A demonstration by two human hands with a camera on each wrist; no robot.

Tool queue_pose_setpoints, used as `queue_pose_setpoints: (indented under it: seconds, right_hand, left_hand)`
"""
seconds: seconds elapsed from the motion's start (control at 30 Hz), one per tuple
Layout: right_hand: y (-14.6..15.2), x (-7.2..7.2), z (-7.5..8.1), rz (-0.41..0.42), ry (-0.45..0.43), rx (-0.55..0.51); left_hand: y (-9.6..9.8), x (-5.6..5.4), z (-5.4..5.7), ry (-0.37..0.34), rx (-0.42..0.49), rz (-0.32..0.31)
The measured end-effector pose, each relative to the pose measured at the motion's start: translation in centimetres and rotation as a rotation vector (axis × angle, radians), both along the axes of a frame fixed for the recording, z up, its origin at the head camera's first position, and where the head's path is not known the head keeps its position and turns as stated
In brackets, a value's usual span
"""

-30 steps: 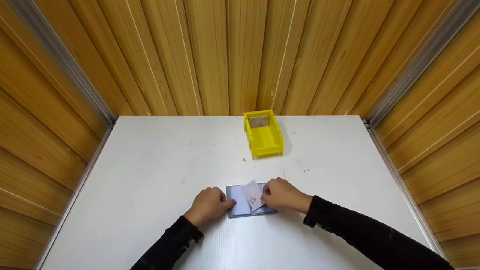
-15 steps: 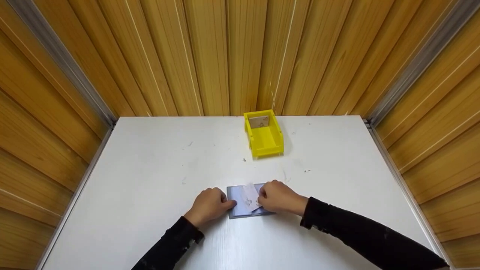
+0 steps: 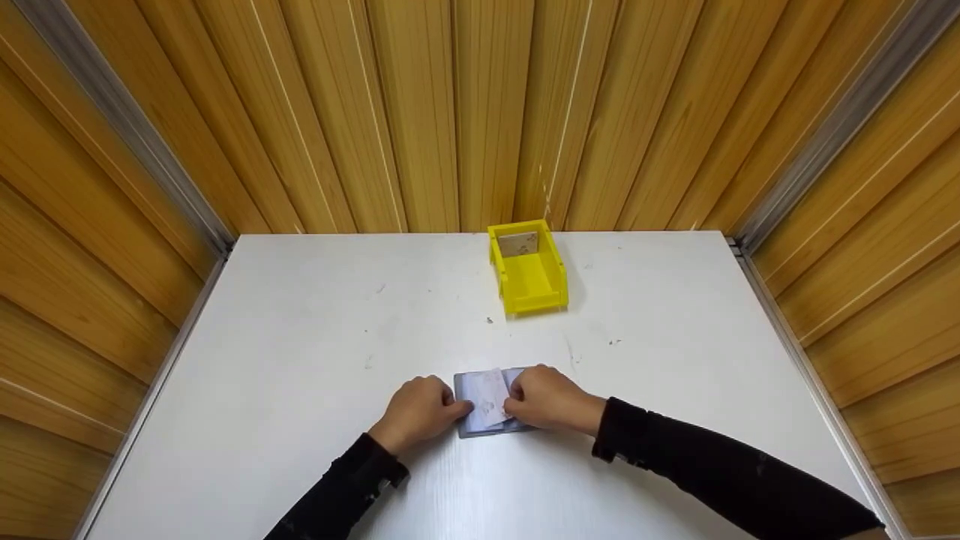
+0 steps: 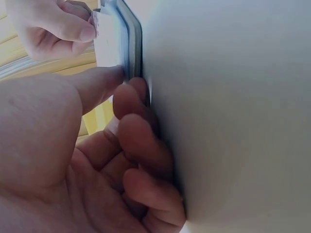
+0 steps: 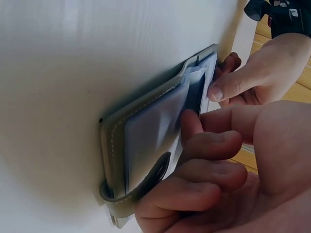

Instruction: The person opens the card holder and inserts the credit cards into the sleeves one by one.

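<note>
Pinching card (image 3: 488,394): right hand (image 3: 547,397) | long axis: front-to-back, far end leaning left | left hand (image 3: 418,409): clamped on holder (image 5: 115,150)

Around wallet (image 5: 153,128), head view: left hand (image 3: 420,409) blocks 9 o'clock; right hand (image 3: 551,399), 3; bin (image 3: 529,274), farther off, 12. Passages over table (image 3: 337,300): 11; 6, between sleeves (image 3: 334,491).

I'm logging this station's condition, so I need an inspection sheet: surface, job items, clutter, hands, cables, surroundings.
Surface: white table, small dark marks.
Job items: open card holder on the table; printed card over it.
Clutter: yellow bin beyond the holder, patterned card against its inner back wall.
Hands: left hand grips the holder's left edge; right hand pinches the printed card.
Cables: nothing seen.
Surroundings: wood-look panels, metal rails.
</note>
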State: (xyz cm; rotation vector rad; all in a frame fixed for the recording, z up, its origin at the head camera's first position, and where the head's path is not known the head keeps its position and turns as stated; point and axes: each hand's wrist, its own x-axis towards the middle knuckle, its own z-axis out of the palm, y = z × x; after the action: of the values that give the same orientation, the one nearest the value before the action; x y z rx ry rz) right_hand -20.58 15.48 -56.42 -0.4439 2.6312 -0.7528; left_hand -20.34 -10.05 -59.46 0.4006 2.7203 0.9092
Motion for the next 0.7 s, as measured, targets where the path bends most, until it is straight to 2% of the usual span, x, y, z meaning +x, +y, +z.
queue_pose_setpoints:
  seconds: [0.47,0.7]
  right_hand:
    - [-0.52,-0.06,-0.06,-0.009,0.009,-0.029]
    - [-0.65,0.03,-0.09,0.023,-0.001,-0.041]
  left_hand:
    - [0.00,-0.07,-0.03,-0.013,-0.007,0.000]
    - [0.00,0.00,0.15,-0.002,-0.008,-0.005]
